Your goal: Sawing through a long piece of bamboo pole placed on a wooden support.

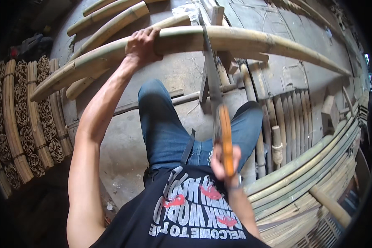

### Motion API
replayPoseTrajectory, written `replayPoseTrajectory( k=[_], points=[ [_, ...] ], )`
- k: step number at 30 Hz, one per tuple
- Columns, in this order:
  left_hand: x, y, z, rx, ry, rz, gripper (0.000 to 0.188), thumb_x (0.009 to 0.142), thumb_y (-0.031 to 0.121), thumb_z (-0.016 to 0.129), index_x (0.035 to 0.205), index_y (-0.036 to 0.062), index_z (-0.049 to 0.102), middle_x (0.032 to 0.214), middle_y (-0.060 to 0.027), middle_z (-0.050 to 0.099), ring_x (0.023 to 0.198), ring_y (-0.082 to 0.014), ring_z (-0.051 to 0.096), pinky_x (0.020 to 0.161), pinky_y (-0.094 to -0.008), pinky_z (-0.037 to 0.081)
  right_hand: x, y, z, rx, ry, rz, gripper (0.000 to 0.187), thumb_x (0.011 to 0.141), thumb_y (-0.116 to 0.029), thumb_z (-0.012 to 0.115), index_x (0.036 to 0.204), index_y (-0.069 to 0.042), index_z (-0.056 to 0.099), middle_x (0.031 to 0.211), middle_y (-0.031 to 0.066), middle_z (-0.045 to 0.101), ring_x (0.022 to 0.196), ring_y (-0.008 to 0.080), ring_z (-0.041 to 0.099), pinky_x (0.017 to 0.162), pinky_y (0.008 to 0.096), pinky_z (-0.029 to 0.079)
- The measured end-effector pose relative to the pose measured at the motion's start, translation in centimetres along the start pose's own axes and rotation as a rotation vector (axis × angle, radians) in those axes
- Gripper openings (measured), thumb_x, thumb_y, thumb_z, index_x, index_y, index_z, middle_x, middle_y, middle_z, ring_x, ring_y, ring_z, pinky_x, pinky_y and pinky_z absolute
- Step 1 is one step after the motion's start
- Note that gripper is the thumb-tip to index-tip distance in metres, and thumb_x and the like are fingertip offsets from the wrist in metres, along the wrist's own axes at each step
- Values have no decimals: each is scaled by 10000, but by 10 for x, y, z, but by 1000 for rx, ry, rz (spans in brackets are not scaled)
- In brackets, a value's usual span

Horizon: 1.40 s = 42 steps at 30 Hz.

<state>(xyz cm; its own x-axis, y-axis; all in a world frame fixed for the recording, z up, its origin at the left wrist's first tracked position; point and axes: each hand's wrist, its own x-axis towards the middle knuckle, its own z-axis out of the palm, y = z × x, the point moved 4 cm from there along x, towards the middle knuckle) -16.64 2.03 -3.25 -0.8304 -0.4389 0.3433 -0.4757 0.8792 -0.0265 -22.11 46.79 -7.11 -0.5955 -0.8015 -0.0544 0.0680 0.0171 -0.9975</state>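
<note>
A long, thick bamboo pole (pixel 252 38) lies crosswise in front of me. My left hand (pixel 143 45) is wrapped over its top, left of the middle. In my right hand (pixel 226 161), close to my lap, is the orange handle of a handsaw (pixel 213 82). The saw's long blade points away from me and crosses the pole just right of its middle, touching it. How deep the teeth sit in the bamboo I cannot tell. Motion blurs the handle and the fingers around it. A wooden stand (pixel 205 80) shows beneath the pole near the blade.
More bamboo poles (pixel 111 25) lie on the floor at the far left. Bundled bamboo strips (pixel 18 120) stand at the left. On the right are a row of bamboo pieces (pixel 291 124), a bamboo-handled tool (pixel 277 144) and a stack of long green poles (pixel 301 165).
</note>
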Motion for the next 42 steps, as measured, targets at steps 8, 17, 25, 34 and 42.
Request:
replayPoseTrajectory(
  k=[8,17,25,34,42],
  points=[
    [-5,-2,14,37,-187,-109,981,577,465,923,1422,135,550,1424,-185,613,1291,-335,625,1087,-443,513,187,13,41,-41,46,-180,112,749,-21,683,716,-21,576,614,7,553,584,94,523,569,283,454],
    [2,-7,23,-47,-55,-66,981,533,400,923,1410,161,555,1239,-153,657,1134,-364,662,940,-490,572,181,6,37,-193,64,-286,184,735,2,680,657,-54,523,572,12,519,528,107,517,523,313,418],
    [6,-3,18,-69,20,21,913,484,328,897,1303,91,572,1192,-146,640,1059,-335,649,945,-457,541,175,-6,38,-73,65,-150,176,736,1,683,689,-46,521,592,-14,488,557,68,465,530,272,396],
    [15,1,19,-116,-212,-94,989,469,391,972,1337,122,582,1205,-156,671,1112,-349,668,956,-486,546,192,-33,36,-218,169,-215,173,736,-91,740,732,-34,576,628,41,565,578,140,533,567,332,448],
    [8,3,3,-65,-89,-55,930,447,346,954,1261,85,587,1138,-133,682,1034,-346,684,926,-472,533,208,-89,41,-213,140,-134,246,788,-204,747,757,-11,597,675,156,607,624,264,622,621,413,504]
  ],
)
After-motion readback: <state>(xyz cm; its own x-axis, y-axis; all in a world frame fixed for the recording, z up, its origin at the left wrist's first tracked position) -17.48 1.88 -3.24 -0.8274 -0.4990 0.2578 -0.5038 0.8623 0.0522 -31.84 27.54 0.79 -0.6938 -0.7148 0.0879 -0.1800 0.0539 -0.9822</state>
